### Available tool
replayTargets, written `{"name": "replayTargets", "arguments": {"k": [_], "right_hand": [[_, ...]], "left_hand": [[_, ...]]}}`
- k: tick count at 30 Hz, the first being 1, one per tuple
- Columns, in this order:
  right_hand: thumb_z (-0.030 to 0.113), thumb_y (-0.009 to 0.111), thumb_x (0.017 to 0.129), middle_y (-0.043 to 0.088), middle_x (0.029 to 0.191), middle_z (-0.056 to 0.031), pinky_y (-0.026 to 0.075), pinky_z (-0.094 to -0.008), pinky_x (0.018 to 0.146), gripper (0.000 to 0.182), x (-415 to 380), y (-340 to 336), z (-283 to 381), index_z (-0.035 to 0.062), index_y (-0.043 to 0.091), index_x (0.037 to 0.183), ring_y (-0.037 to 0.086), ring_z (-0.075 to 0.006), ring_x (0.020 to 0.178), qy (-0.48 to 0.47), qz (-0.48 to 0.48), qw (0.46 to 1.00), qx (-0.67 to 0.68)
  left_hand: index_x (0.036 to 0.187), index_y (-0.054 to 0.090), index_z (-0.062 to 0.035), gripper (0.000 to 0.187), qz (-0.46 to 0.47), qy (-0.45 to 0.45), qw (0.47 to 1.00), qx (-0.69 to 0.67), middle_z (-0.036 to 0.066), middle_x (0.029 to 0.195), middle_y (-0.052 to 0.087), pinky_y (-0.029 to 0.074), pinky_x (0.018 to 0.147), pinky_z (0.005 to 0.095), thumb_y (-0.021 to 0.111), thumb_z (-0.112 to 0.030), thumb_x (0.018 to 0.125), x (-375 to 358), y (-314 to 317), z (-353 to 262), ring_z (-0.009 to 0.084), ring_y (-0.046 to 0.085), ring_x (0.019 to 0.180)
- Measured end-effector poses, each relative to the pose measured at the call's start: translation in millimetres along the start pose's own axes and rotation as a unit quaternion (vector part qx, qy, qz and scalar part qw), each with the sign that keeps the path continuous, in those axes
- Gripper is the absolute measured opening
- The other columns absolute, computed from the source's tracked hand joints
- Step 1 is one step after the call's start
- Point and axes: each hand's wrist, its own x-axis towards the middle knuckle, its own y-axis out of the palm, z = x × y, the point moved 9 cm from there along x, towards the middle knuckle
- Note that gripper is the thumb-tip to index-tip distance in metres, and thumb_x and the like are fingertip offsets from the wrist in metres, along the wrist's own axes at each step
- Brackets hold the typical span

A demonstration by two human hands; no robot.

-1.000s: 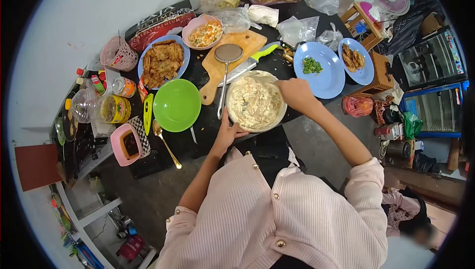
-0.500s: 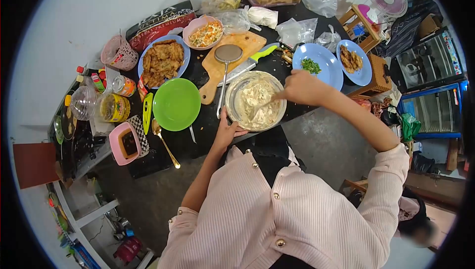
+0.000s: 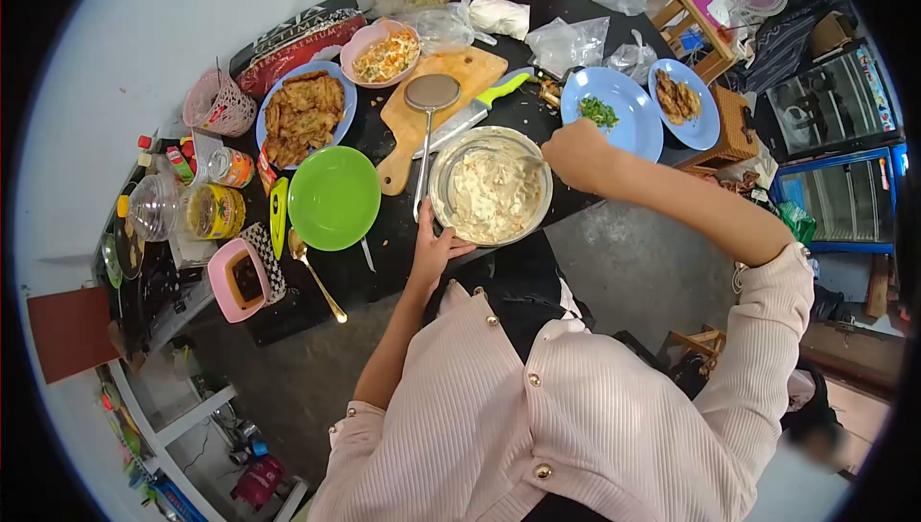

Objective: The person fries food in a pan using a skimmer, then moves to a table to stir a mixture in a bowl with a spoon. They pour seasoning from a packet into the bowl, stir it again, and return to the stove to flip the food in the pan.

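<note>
A metal bowl (image 3: 542, 205) of thick, pale batter (image 3: 491, 186) sits near the table's front edge. My left hand (image 3: 436, 251) grips its lower left side, thumb up along the wall and fingers beneath. At the bowl's upper right rim, my right hand (image 3: 578, 155) is closed around a stirring utensil, mostly hidden by the hand. Left of the bowl a round flat skimmer (image 3: 432, 92) lies with its handle toward me. Under it are a wooden cutting board (image 3: 398, 162) and a knife with a green handle (image 3: 506, 87).
A green plate (image 3: 334, 198) and a plate of fried pieces (image 3: 347, 119) stand left. Behind is a pink bowl of shredded vegetables (image 3: 386, 54). Right are a blue plate with chopped greens (image 3: 633, 124) and a smaller blue plate (image 3: 705, 124). A golden spoon (image 3: 321, 280) lies near the front.
My right hand has moved from over the batter, up and right to the bowl's rim, drawing the utensil with it. The batter's surface has shifted. My left hand stays on the bowl.
</note>
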Motion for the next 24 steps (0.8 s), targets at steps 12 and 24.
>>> {"name": "replayTargets", "arguments": {"k": [12,24], "right_hand": [[0.023,0.049,0.085,0.02,0.048,0.0114,0.014,-0.0176,0.032,0.023,-8.2,131.2,33.3,0.0124,0.062,0.1,0.018,-0.0011,0.038,0.045,0.384,0.59,0.709],[0.015,0.034,0.093,0.02,0.044,0.0106,0.022,-0.0175,0.036,0.029,-29.7,134.2,89.5,0.0074,0.045,0.119,0.024,-0.001,0.036,0.117,0.275,0.042,0.953]], "left_hand": [[0.136,0.002,-0.011,0.068,0.043,-0.021,0.999,0.004,0.012,0.14,0.013,0.054,0.072,0.0342,0.042,0.0,0.082,-8.1,8.7,-12.9,0.0257,0.06,0.087],[0.137,0.002,-0.0126,0.069,0.031,-0.025,0.999,-0.015,0.012,0.14,0.012,0.053,0.074,0.0333,0.045,-0.005,0.084,-11.3,5.0,-9.6,0.0252,0.059,0.09]]}}
